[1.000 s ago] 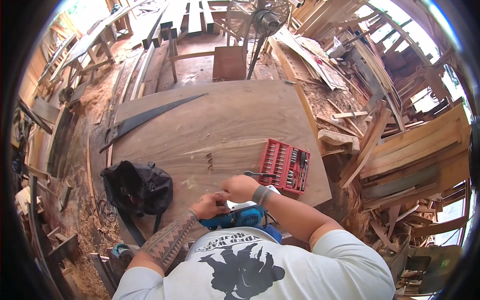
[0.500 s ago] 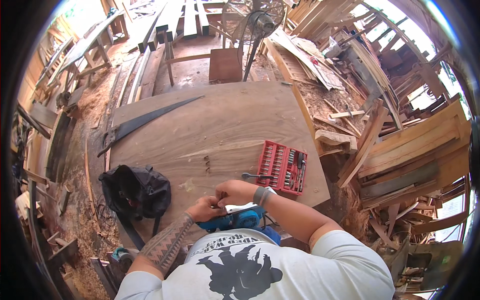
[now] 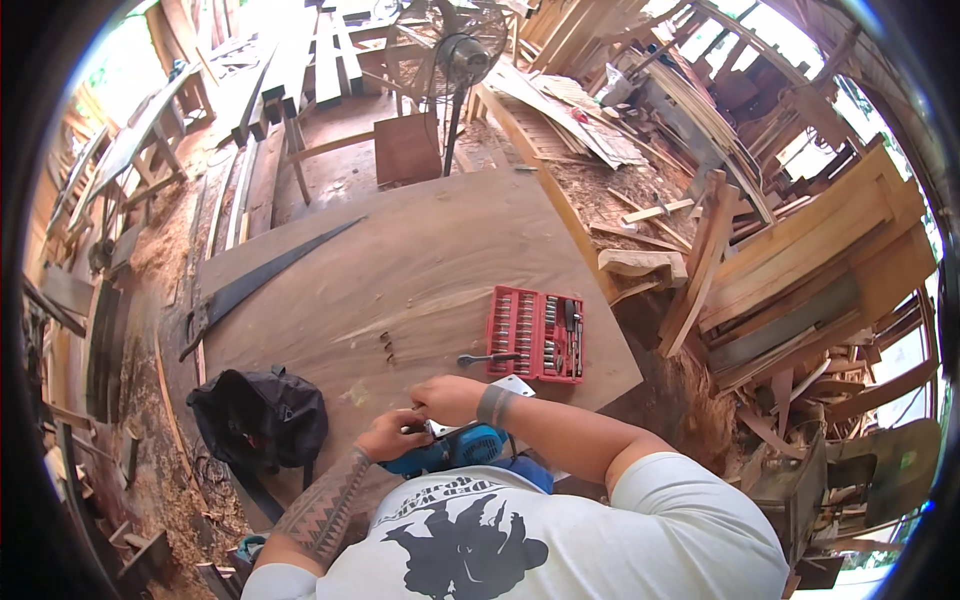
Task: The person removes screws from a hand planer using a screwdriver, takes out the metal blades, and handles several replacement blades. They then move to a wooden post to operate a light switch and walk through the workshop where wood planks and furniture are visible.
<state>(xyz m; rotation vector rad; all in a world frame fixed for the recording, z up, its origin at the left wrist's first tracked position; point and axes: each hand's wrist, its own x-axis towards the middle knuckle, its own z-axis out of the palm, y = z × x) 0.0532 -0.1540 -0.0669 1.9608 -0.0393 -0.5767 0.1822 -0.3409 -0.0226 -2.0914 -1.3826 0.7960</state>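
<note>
A blue power tool (image 3: 478,446) with a flat metal plate (image 3: 514,385) lies against my body at the near edge of the wooden board. My left hand (image 3: 392,435) is closed at the tool's left end, fingers curled by the plate. Reaching across the tool, my right hand (image 3: 446,399) has its fingertips pinched together close to my left fingers. Whatever is between the fingers of either hand is too small or hidden to make out. Several small dark screws or bits (image 3: 387,347) lie in a row beyond my hands. A ratchet handle (image 3: 489,358) rests at the socket set's edge.
The open red socket set (image 3: 536,334) sits right of centre on the board (image 3: 300,290). A handsaw (image 3: 270,273) lies at the far left, and a black bag (image 3: 258,415) at the near left. Beyond stands a fan (image 3: 463,60). Curved timber pieces (image 3: 810,270) are stacked at right.
The view has shifted, so the board and everything on it appear further left. My hands stay together at the tool; my right fingers have drawn slightly away from my left ones.
</note>
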